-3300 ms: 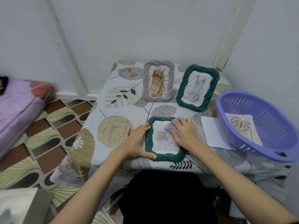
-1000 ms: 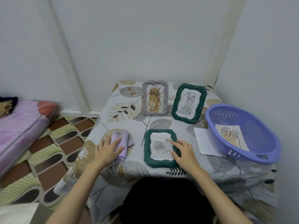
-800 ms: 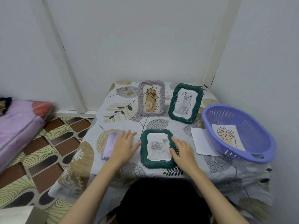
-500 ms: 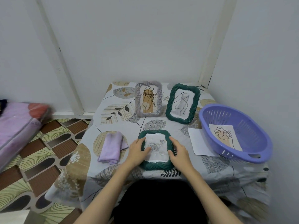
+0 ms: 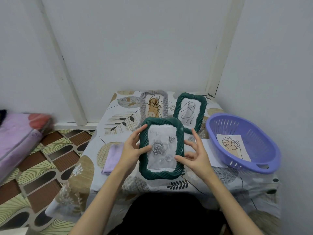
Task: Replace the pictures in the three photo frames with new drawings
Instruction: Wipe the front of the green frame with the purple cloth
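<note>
Both hands meet at the green frame [image 5: 161,148], which I see lifted above the table [image 5: 118,119] and tilted up toward the camera. Left hand [image 5: 131,150] grasps the left side of this frame: the thumb lies on the glass and the fingers curl around the edge. Right hand [image 5: 196,155] is half open; its thumb and one bent finger touch the right edge of the frame, and the other fingers are spread and point up, free. So the frame sits between my two hands, with a grey rose picture [image 5: 160,148] inside it.

I take the held frame as landmark. Right of it stands the purple basket [image 5: 254,129], and a leaf drawing [image 5: 232,146] lies inside the basket. Behind the frame, to the right, the second green frame [image 5: 190,111] stands with a line drawing in it. Behind the frame, a little left, stands the grey frame [image 5: 154,105] with a brown drawing. Left of the frame, just under my left wrist, the lilac cloth [image 5: 112,156] lies folded on the table. Between the frame and the basket a white sheet [image 5: 212,158] lies flat, partly under the basket.
</note>
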Demonstrator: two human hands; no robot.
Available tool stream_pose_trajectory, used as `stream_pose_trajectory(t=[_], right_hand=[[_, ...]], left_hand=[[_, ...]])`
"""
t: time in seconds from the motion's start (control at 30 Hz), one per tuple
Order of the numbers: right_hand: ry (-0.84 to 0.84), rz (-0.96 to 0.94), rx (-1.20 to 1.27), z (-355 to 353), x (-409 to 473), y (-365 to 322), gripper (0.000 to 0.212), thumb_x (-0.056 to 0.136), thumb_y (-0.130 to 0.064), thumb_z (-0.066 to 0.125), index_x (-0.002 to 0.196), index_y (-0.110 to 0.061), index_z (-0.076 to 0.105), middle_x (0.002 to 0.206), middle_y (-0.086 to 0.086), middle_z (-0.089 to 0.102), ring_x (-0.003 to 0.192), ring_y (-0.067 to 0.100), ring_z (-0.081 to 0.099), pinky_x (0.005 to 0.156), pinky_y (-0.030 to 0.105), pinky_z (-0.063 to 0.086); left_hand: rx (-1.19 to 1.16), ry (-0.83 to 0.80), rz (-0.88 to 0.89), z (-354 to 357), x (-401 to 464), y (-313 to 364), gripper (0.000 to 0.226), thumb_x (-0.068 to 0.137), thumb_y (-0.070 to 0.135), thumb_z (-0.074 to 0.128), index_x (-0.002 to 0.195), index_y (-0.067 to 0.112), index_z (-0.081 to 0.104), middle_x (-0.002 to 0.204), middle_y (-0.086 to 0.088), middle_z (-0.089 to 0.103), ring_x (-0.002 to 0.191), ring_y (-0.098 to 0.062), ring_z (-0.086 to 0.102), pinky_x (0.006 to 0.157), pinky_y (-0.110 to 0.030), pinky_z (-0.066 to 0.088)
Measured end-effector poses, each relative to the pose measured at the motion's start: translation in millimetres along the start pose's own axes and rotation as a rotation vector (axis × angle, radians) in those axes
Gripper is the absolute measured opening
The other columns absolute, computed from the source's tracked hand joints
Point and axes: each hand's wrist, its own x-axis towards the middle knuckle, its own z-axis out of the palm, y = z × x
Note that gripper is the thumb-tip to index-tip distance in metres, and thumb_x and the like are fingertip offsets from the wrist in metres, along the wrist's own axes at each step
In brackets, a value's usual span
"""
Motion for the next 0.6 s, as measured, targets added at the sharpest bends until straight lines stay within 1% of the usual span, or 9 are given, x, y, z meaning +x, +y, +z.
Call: stream_pose_trajectory(t=[0.1,0.13,0.23,0.3,0.37,0.43,0.53,0.57,0.6], right_hand=[[-0.066,-0.008,0.047,-1.0,5.7,-11.1,0.101,0.064,-0.011,0.079,0.136,-0.050,0.020,0.124,0.002,0.054,0.082,0.025,0.070,0.081,0.048,0.055],[-0.080,-0.018,0.059,-0.9,7.7,-14.1,0.101,0.064,-0.009,0.079,0.137,-0.048,0.020,0.125,0.001,0.055,0.087,0.026,0.069,0.081,0.049,0.055],[-0.105,-0.061,0.068,1.6,13.2,-21.8,0.104,0.064,-0.008,0.079,0.142,-0.039,0.019,0.130,0.000,0.053,0.101,0.017,0.066,0.084,0.038,0.056],[-0.094,-0.095,0.076,5.5,15.9,-28.9,0.105,0.064,-0.012,0.084,0.143,-0.037,0.020,0.134,-0.002,0.052,0.116,0.012,0.057,0.093,0.038,0.051],[-0.077,-0.129,0.067,8.8,19.4,-34.0,0.107,0.063,-0.019,0.084,0.145,-0.036,0.018,0.138,-0.011,0.048,0.126,0.011,0.048,0.102,0.040,0.044],[-0.060,-0.158,0.063,10.4,23.4,-38.2,0.106,0.066,-0.016,0.083,0.146,-0.036,0.016,0.138,-0.020,0.046,0.129,0.009,0.045,0.106,0.041,0.040],[-0.052,-0.181,0.070,11.0,30.6,-42.1,0.100,0.068,-0.018,0.081,0.144,-0.039,0.019,0.138,-0.012,0.049,0.129,0.012,0.045,0.106,0.041,0.039],[-0.058,-0.178,0.076,12.0,33.3,-43.1,0.097,0.071,-0.013,0.079,0.144,-0.038,0.020,0.137,-0.016,0.050,0.128,0.011,0.046,0.105,0.038,0.041],[-0.071,-0.169,0.095,13.4,37.2,-43.6,0.094,0.075,-0.005,0.075,0.144,-0.035,0.020,0.132,-0.025,0.051,0.126,0.007,0.048,0.103,0.032,0.042]], left_hand=[[-0.012,-0.032,0.011,0.9,-1.7,7.6,0.062,0.074,-0.014,0.063,0.118,0.030,0.057,0.119,0.003,0.062,0.108,-0.023,0.060,0.088,-0.042,0.053],[-0.026,-0.039,0.011,1.2,-1.2,8.4,0.062,0.074,-0.014,0.062,0.118,0.030,0.056,0.118,0.003,0.062,0.107,-0.023,0.060,0.087,-0.041,0.054],[-0.055,-0.065,0.012,1.9,-1.4,11.9,0.064,0.072,-0.015,0.062,0.120,0.027,0.055,0.120,0.002,0.061,0.107,-0.022,0.060,0.086,-0.037,0.054],[-0.077,-0.075,0.016,2.2,-1.3,13.6,0.066,0.071,-0.015,0.066,0.122,0.026,0.054,0.122,0.001,0.060,0.107,-0.022,0.061,0.085,-0.036,0.055],[-0.103,-0.080,0.019,2.4,-0.5,14.9,0.068,0.069,-0.014,0.067,0.123,0.025,0.053,0.125,0.000,0.059,0.108,-0.021,0.061,0.083,-0.034,0.056],[-0.119,-0.077,0.017,2.2,-0.1,15.7,0.067,0.071,-0.017,0.062,0.124,0.023,0.052,0.127,-0.002,0.057,0.109,-0.020,0.061,0.080,-0.032,0.056],[-0.113,-0.079,0.017,-0.6,-0.6,14.3,0.066,0.072,-0.017,0.060,0.124,0.024,0.052,0.126,-0.003,0.057,0.111,-0.021,0.060,0.081,-0.034,0.056],[-0.104,-0.078,0.018,-2.6,-0.6,13.8,0.066,0.072,-0.016,0.061,0.123,0.025,0.053,0.126,-0.002,0.058,0.112,-0.022,0.059,0.082,-0.035,0.056],[-0.093,-0.073,0.023,-5.6,0.0,13.3,0.066,0.071,-0.015,0.064,0.122,0.026,0.054,0.125,-0.002,0.058,0.113,-0.022,0.059,0.083,-0.035,0.055]])
